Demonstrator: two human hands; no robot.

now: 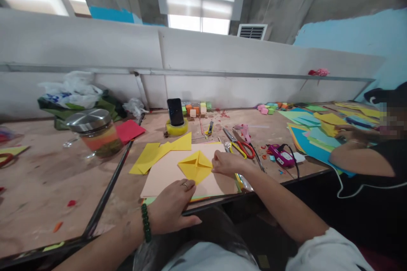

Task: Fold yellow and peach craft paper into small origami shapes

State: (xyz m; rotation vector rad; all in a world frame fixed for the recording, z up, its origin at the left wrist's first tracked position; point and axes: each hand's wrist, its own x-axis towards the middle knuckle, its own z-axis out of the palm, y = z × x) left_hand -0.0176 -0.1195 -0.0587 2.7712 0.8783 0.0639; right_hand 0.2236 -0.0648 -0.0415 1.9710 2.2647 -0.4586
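A folded piece of yellow origami paper (194, 170) lies on a stack of pale peach sheets (162, 175), its flaps meeting along a raised middle crease. My left hand (173, 205), with a ring and a green bead bracelet, rests its fingertips at the paper's lower corner; its fingers are stretched and the thumb sticks out. With fingers curled into a pinch, my right hand (229, 163) has hold of the paper's right corner. Loose yellow sheets (149, 156) lie at the stack's upper left, partly over it.
Behind the stack, a phone (175, 111) leans on a yellow tape roll (177, 128). To the right are scissors (246, 149), a pink glue gun (244, 132) and a purple device (282, 156). A lidded glass jug (97, 133) stands left. Another person's arm (362, 156) handles paper at far right.
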